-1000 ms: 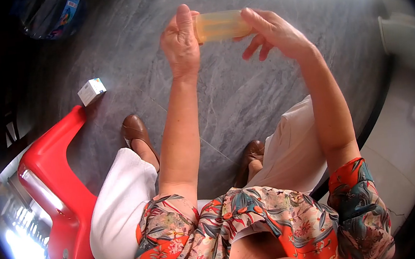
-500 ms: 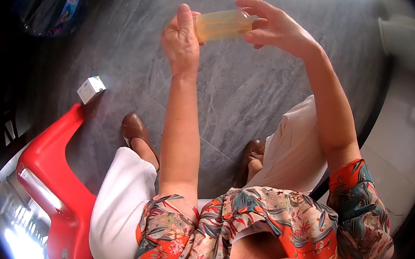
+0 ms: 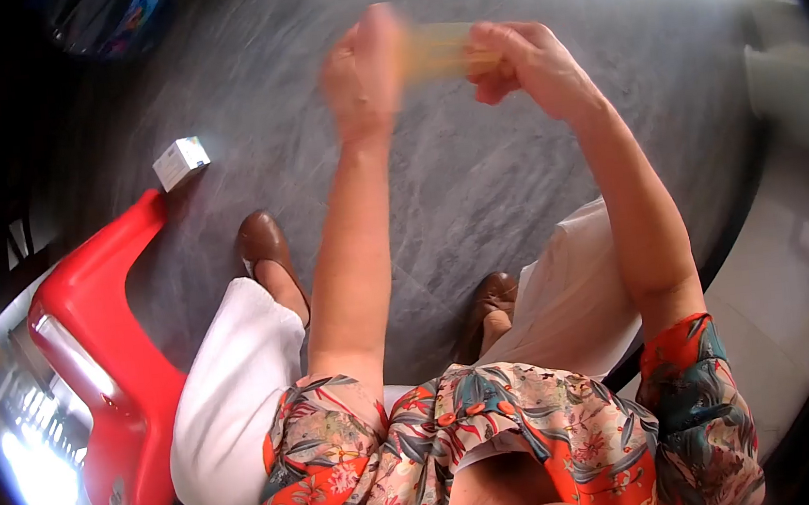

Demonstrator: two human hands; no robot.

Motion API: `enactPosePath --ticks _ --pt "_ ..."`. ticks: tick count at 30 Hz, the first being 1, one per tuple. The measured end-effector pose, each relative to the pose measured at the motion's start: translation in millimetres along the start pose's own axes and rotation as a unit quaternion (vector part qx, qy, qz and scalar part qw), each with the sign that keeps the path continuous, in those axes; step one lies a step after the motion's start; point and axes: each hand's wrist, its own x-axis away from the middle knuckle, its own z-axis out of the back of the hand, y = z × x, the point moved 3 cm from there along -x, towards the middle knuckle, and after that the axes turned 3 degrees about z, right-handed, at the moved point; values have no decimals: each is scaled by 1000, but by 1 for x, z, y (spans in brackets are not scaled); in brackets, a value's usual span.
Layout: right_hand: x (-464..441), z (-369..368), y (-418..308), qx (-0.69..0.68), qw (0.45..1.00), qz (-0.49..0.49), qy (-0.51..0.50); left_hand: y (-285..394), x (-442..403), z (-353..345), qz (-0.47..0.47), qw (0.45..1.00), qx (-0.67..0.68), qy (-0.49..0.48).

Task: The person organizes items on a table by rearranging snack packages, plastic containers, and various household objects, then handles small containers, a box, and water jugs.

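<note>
A translucent yellow bottle (image 3: 441, 51) is held lying sideways above the floor, smeared by motion. Wrapped round its left end is my left hand (image 3: 363, 73), thumb side up and blurred. At the opposite end, my right hand (image 3: 525, 64) has its fingers curled in and closed on the bottle's tip, hiding that end. What the bottle contains is too blurred to make out.
A red plastic stool (image 3: 117, 348) stands at my left. Beyond it a small white box (image 3: 181, 163) rests close to the stool's far end. My brown shoes (image 3: 262, 237) are on the grey floor (image 3: 475, 177). Pale containers (image 3: 788, 84) sit at far right.
My right hand has gone from spread fingers around the bottle's end to a closed grip on it. My left hand and the bottle have shifted slightly right and blurred.
</note>
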Motion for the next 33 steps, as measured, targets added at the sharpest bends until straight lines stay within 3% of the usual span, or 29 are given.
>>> enactPosePath --ticks 1,3,5,8,9,10,12,14,17,20,23,27,33 --pt "2 1 0 -24 999 -40 3 2 -1 -1 -65 997 -43 5" --pt "1 5 5 -72 990 -119 -12 -9 -9 -3 -114 993 26 26" --pt "2 0 -1 -12 1000 -12 16 -6 -5 -1 24 997 67 -2" --pt "1 -8 -6 140 974 171 48 -8 1 3 136 983 122 -22" --pt "3 -10 -8 201 950 233 58 -10 0 6 110 990 93 -8" --pt "1 -10 -9 205 952 226 35 -14 -2 8 83 994 67 3" --pt "-1 -3 -1 57 998 37 8 -13 -2 2 33 998 49 7" --pt "5 -3 0 -53 994 -98 -9 -7 -5 1 -9 998 62 -2" --pt "11 -4 -15 -49 993 -101 -34 -2 -5 2 32 994 105 -23" --pt "9 -1 -12 72 979 184 42 -1 -2 4 100 990 95 -23" --pt "8 -6 -11 116 979 166 -5 -1 0 2 82 994 73 4" --pt "9 -1 0 -86 994 19 -59 10 1 0 25 999 45 -4" --pt "11 -1 8 -203 976 -37 -66 31 2 -1 -6 1000 -12 -18"
